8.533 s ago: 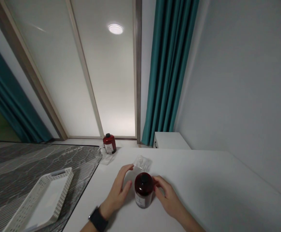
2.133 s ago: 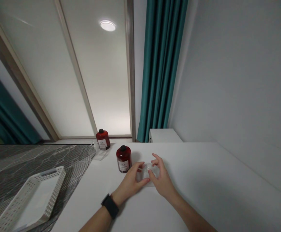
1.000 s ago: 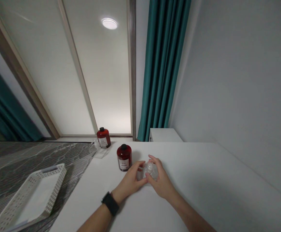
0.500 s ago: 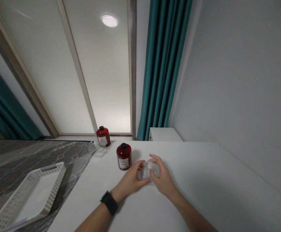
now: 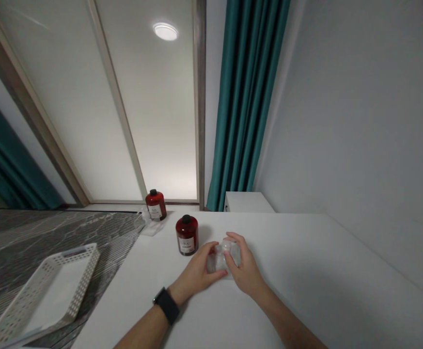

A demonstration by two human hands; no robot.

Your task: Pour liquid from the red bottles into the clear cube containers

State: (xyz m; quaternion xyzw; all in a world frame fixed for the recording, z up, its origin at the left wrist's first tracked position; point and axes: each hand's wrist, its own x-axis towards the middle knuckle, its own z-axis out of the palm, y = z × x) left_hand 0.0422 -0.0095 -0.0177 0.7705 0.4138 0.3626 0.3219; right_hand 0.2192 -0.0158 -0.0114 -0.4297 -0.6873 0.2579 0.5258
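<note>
Both my hands rest on the white table (image 5: 305, 271) around a small clear plastic packet (image 5: 221, 257). My left hand (image 5: 196, 274), with a black watch on its wrist, grips the packet's left side with curled fingers. My right hand (image 5: 245, 271) pinches its right side and top between thumb and fingers. What the packet holds is too small to make out. A dark red bottle with a black cap (image 5: 187, 235) stands upright just left of my left hand, apart from it.
A second dark red bottle (image 5: 155, 205) stands at the table's far left corner beside another clear packet (image 5: 148, 227). A white perforated tray (image 5: 47, 295) lies on the grey patterned surface to the left. A small white cabinet (image 5: 247, 202) and teal curtains stand behind.
Long ago both hands were at the red bottle in front of me; that bottle now stands further back and left. Over the last second the hands stay on the packet with small finger shifts.
</note>
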